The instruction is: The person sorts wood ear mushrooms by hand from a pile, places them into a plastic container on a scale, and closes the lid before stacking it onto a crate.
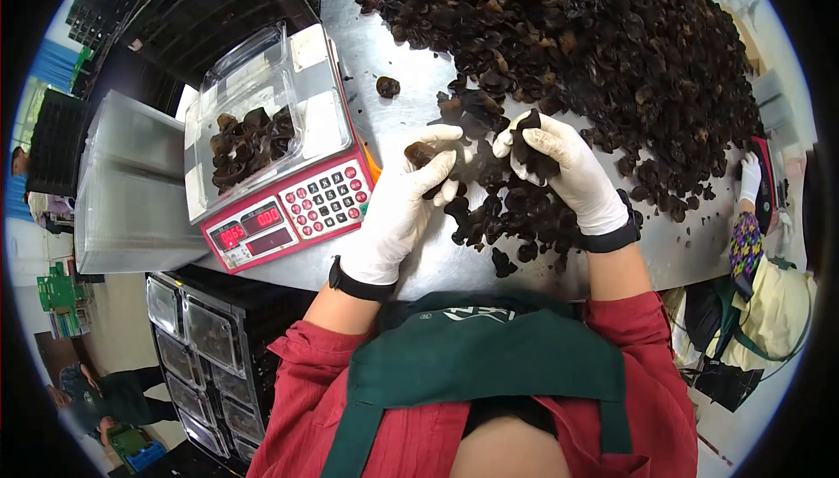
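Observation:
My left hand (pixel 404 203), in a white glove, pinches a brown piece of dark fungus (pixel 420 155) between thumb and fingers. Beside it, my right hand (pixel 559 163), also gloved, has its fingers closed on dark fungus pieces (pixel 535 153). Both hands are over a small heap of fungus (pixel 524 216) near the table's front edge. To the left, a clear plastic tray (pixel 297 120) holding fungus pieces rests on a red and white scale (pixel 329 200) with lit red digits. A single piece (pixel 388 86) lies between the scale and the large pile (pixel 577 32).
Stacked clear containers (pixel 131 190) stand left of the scale. Below them are black crates (pixel 210 338) with clear boxes. At the right edge, a co-worker's gloved hand (pixel 750 177) is beside another red scale (pixel 771 183). Another person (pixel 105 399) is at lower left.

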A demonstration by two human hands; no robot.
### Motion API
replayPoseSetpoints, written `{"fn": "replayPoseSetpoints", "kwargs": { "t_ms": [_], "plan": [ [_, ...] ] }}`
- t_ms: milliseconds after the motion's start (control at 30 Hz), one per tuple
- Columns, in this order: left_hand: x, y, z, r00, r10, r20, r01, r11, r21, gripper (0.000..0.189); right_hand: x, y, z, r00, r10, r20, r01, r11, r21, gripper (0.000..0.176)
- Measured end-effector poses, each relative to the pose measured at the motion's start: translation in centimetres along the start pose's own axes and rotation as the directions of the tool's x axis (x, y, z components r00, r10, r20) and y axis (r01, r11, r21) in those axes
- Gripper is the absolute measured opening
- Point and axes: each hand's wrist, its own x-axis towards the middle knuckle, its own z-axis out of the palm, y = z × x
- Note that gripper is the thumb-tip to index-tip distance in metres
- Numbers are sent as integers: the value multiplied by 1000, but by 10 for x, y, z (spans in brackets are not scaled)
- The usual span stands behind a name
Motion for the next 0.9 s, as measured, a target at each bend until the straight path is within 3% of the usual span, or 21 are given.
{"fn": "replayPoseSetpoints", "kwargs": {
  "t_ms": [100,133,200,233,267,333,367,467,500,600,633,700,733,767,833,867,900],
  "plan": [
    [-17,13,14,995,17,-100,19,939,344,24,-11,-12,-1,995,16,-101,-20,999,-35,29],
    [-21,13,12,997,56,-61,-23,893,449,23,-18,-11,-9,994,-16,-105,15,1000,-14,26],
    [-33,10,8,997,-1,-83,54,770,636,22,-32,-10,-25,990,-22,-140,24,1000,12,26],
    [-39,-1,3,998,2,-61,37,781,623,21,-39,-9,-29,984,-33,-175,44,998,54,25],
    [-46,-5,-3,990,-109,-85,137,718,683,25,-47,-8,-37,983,-31,-182,43,997,63,25],
    [-54,-10,-13,970,-74,233,-199,313,929,30,-59,1,-45,966,-60,-251,76,996,54,27],
    [-58,-10,-12,961,-97,257,-235,196,952,33,-64,4,-50,965,-59,-256,77,995,59,27],
    [-55,-9,-5,963,-13,269,-265,135,955,31,-74,11,-55,972,-45,-230,60,996,60,28],
    [-48,-10,0,974,36,222,-225,158,961,30,-75,12,-54,967,-47,-250,69,994,80,30],
    [-13,-19,12,863,315,395,-387,-91,918,27,-71,14,-51,965,-49,-259,86,987,137,28],
    [1,-23,11,863,313,396,-387,-91,917,27,-67,18,-53,966,-71,-247,101,989,111,25],
    [20,-33,9,795,194,574,-517,-279,809,25,-58,17,-47,958,-74,-277,94,994,61,20],
    [22,-41,11,795,189,577,-520,-278,808,25,-55,13,-46,968,-28,-250,35,999,22,16],
    [22,-48,13,860,146,489,-429,-313,848,14,-48,9,-38,956,-91,-280,37,981,-191,14],
    [21,-49,14,918,108,382,-323,-355,877,6,-30,11,-19,951,-176,-256,4,831,-556,13],
    [21,-49,9,918,97,385,-329,-358,874,6,-23,22,-15,957,-201,-207,31,784,-620,17],
    [20,-49,1,921,113,374,-305,-388,870,13,-17,30,-7,955,-234,-184,7,635,-772,19]
  ]
}}
